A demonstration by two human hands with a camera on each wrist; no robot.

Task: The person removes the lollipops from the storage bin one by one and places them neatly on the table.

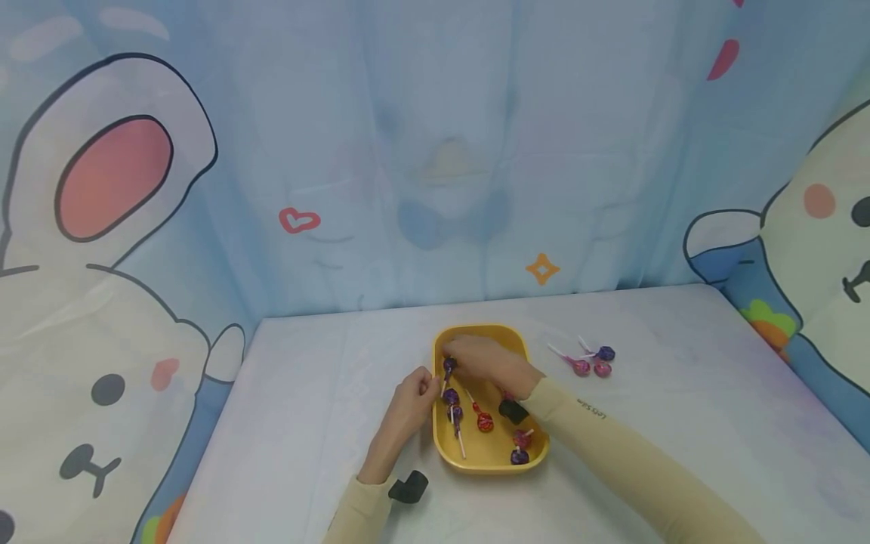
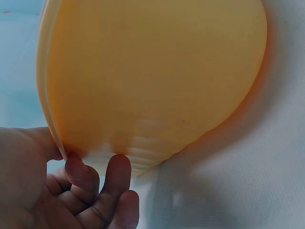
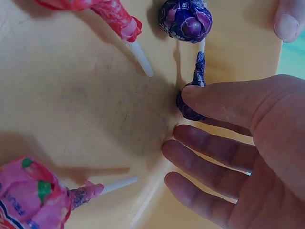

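Right grip [image 1: 484, 359] pinches lollipop [image 3: 198, 75] (purple); left grip [image 1: 410, 398] holds tray rim [image 1: 476, 468].

the right grip [image 3: 274, 143] pinches a purple lollipop [image 3: 188, 109] in the yellow tray [image 3: 95, 107], thumb over its wrapped head, three fingers [image 3: 205, 166] spread below. the white stick [image 3: 202, 46] points up to a second purple lollipop [image 3: 186, 23]. a red lollipop [image 3: 116, 18] and a pink lollipop [image 3: 33, 195] lie leftward; the left grip [image 3: 289, 23] shows one fingertip at top right.

Lower pink lollipop [image 3: 32, 196] partly outside right-wrist view
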